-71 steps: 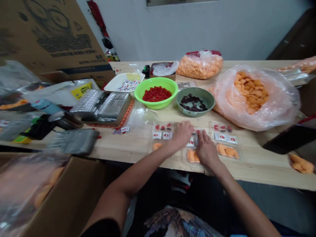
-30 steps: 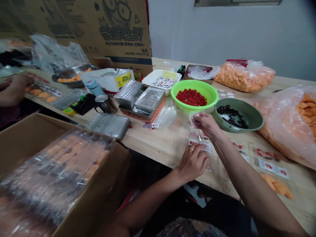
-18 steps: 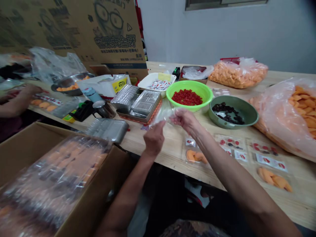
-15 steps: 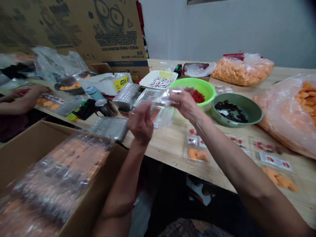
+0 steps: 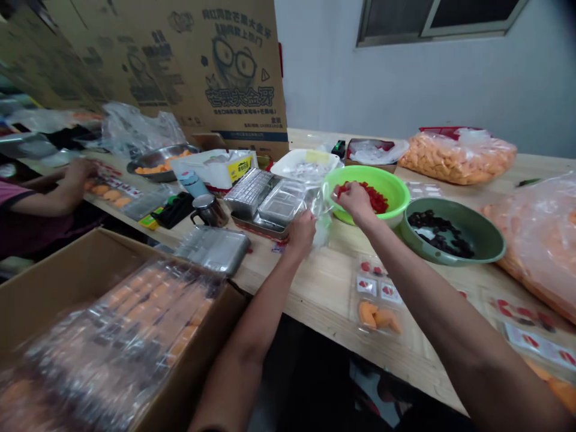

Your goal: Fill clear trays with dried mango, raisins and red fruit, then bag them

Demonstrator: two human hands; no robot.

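My left hand [image 5: 302, 231] is closed on a crumpled clear plastic bag [image 5: 321, 210], beside a stack of clear compartment trays [image 5: 282, 201]. Over the left side of a bright green bowl [image 5: 398, 192] is my right hand [image 5: 355, 201], its fingers curled down at the red pieces [image 5: 377, 197] inside. Whatever those fingertips hold is hidden. Near my right forearm lies a clear pack [image 5: 380, 297] with orange pieces, printed sachets and red pieces.
A dark green bowl [image 5: 488, 240] holds dark pieces. Bags of orange pieces [image 5: 456, 159] stand at the right. An open carton [image 5: 58, 261] of filled packs sits at the lower left, near a steel mug [image 5: 210, 211]. Another person's hand [image 5: 77, 174] works at the far left.
My hands have moved apart. The left went right and slightly down with the plastic bag; the right left the bag and reached the red pieces. The view has shifted.
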